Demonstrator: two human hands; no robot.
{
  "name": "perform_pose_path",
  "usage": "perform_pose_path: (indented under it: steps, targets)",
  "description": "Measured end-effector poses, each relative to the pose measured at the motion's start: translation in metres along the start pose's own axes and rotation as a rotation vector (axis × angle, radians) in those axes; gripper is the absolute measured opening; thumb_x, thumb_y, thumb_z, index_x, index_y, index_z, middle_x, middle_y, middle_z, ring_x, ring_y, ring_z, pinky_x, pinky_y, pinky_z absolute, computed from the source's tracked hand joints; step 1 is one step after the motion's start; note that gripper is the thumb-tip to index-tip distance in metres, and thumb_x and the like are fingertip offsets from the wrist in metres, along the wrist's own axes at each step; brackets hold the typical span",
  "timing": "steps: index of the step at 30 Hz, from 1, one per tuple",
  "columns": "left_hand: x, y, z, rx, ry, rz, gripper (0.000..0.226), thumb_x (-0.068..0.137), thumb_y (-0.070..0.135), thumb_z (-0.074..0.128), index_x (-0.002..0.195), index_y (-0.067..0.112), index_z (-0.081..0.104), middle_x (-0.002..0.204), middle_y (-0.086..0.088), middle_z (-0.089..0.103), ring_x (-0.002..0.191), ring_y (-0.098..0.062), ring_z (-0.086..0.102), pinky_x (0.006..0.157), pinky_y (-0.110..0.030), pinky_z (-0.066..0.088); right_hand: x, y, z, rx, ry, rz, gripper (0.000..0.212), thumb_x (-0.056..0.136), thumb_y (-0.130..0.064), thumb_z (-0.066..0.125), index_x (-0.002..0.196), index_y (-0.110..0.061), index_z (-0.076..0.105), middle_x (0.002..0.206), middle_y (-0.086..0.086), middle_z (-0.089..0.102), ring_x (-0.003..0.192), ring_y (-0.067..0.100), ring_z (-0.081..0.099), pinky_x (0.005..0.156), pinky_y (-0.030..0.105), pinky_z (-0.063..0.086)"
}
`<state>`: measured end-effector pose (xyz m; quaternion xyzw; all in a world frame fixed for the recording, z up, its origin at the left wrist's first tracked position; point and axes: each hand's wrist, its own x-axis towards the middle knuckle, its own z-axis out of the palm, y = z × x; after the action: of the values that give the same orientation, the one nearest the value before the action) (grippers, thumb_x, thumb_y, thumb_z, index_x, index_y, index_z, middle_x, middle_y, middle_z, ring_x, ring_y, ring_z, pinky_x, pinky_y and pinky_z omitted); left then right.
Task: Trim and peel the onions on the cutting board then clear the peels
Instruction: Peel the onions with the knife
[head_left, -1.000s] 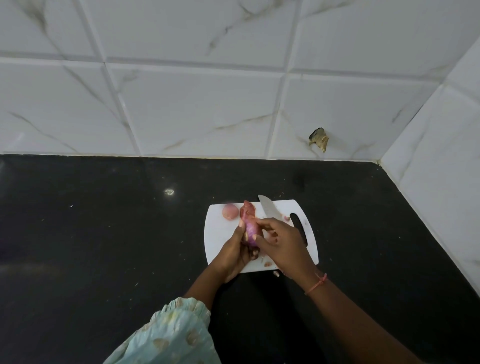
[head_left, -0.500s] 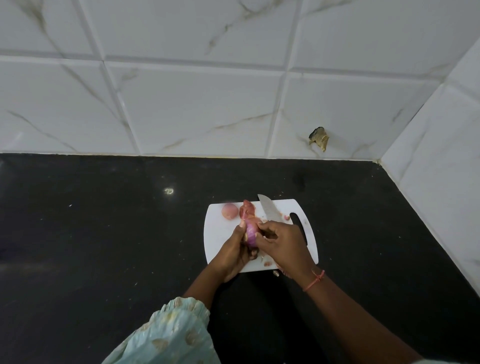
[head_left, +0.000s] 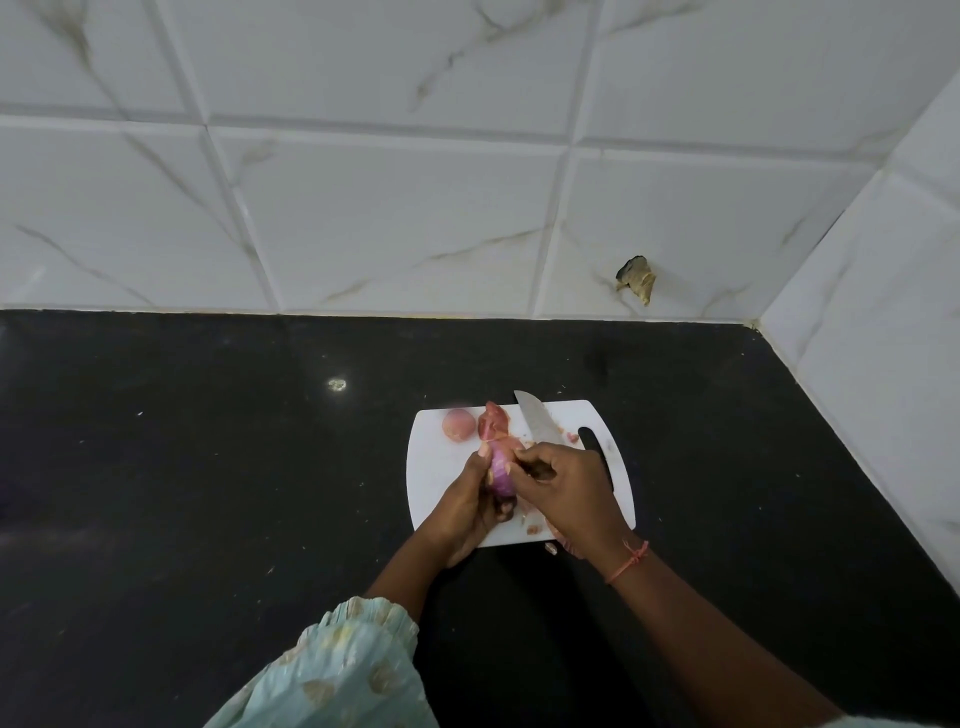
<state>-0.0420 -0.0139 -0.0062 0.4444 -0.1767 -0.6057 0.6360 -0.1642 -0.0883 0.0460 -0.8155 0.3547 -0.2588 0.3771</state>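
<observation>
Since a second ago the loose skin (head_left: 493, 421) is pulled further off the purple onion (head_left: 501, 475), bunched at its far end over the cutting board (head_left: 431, 467). Left hand (head_left: 467, 506) grips the onion; right hand (head_left: 563, 486) curls around the knife (head_left: 537, 423), fingertips pinching peel. Peeling nearly done; a peeled onion (head_left: 459, 424) sits on the board's far-left corner, scraps uncleared.

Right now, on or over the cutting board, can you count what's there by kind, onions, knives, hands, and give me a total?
Onions: 2, a peeled onion lying on the cutting board and a purple onion held in the left hand
Knives: 1, the knife in the right hand
Hands: 2
Loose peel bits: too small to count
Total: 5
</observation>
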Motion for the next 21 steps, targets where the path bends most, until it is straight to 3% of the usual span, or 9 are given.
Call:
perform_pose_path:
  steps: [7,12,17,21]
  targets:
    - [-0.002,0.002,0.004,0.018,0.005,0.0,0.053,0.107,0.045,0.029,0.116,0.007,0.066,0.091,-0.004,0.073,0.063,-0.007,0.053,0.065,-0.025,0.04,-0.002,-0.005,0.002,0.012,0.014,-0.028,0.022,0.082,-0.03,0.075,0.092,-0.011,0.076,0.08,-0.001,0.074,0.075,0.007,0.068,0.067,0.026,0.057]
    - [-0.001,0.001,0.002,0.01,0.016,-0.009,0.053,0.107,0.046,0.031,0.118,0.008,0.065,0.095,-0.007,0.072,0.064,-0.008,0.054,0.064,-0.025,0.041,-0.002,-0.002,0.003,0.004,0.039,-0.064,0.02,0.084,-0.027,0.074,0.096,-0.011,0.077,0.084,-0.002,0.075,0.077,0.001,0.067,0.068,0.012,0.053]
    - [0.0,0.0,0.002,0.028,0.017,-0.008,0.054,0.105,0.047,0.032,0.115,0.007,0.066,0.092,-0.007,0.07,0.064,-0.01,0.047,0.062,-0.025,0.039,0.001,0.007,0.005,-0.047,0.052,-0.071,0.009,0.087,-0.016,0.07,0.081,-0.011,0.075,0.07,-0.008,0.068,0.069,0.007,0.063,0.062,0.015,0.047]
    - [0.0,0.0,0.001,0.011,0.022,-0.011,0.055,0.102,0.05,0.036,0.116,0.007,0.066,0.094,-0.01,0.069,0.063,-0.01,0.048,0.061,-0.024,0.041,0.0,0.009,0.005,-0.029,0.041,-0.071,0.01,0.086,-0.019,0.073,0.092,-0.012,0.077,0.082,-0.006,0.073,0.076,0.002,0.066,0.07,0.015,0.051]
